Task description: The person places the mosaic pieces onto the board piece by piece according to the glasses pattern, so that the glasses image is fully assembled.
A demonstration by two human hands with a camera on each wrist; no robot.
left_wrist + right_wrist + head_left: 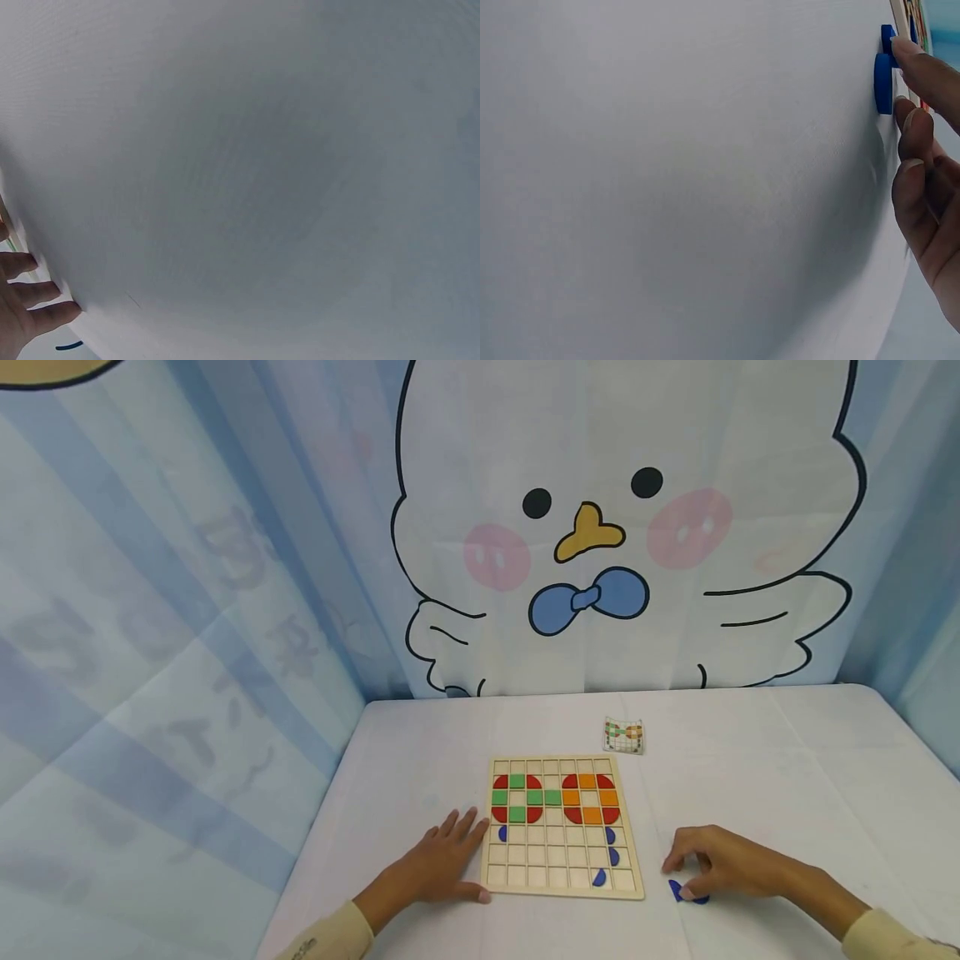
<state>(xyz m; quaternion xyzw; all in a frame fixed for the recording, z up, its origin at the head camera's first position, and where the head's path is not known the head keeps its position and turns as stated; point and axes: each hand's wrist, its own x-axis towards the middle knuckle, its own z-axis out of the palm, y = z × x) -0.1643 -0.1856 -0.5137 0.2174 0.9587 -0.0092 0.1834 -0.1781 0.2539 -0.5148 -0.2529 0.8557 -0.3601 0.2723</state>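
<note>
A wooden grid board (564, 894) lies on the table, bearing red, green and orange pieces and several rounded blue pieces. My left hand (444, 860) rests flat beside it with fingers spread, the fingertips at the board's left edge. To the board's right, my right hand (731, 862) hovers low with bent fingers. Two loose blue pieces (675, 890) lie under its thumb. In the right wrist view, the thumb (908, 49) is at the farther blue piece, while the nearer blue piece (883, 84) stands out beside it. The other fingers are apart from both.
A small pattern card (624, 736) sits behind the board, showing a similar coloured layout. White cloth covers the table (420, 743). Behind it hangs a curtain (585, 660) with a cartoon bird, and more curtain closes off the sides.
</note>
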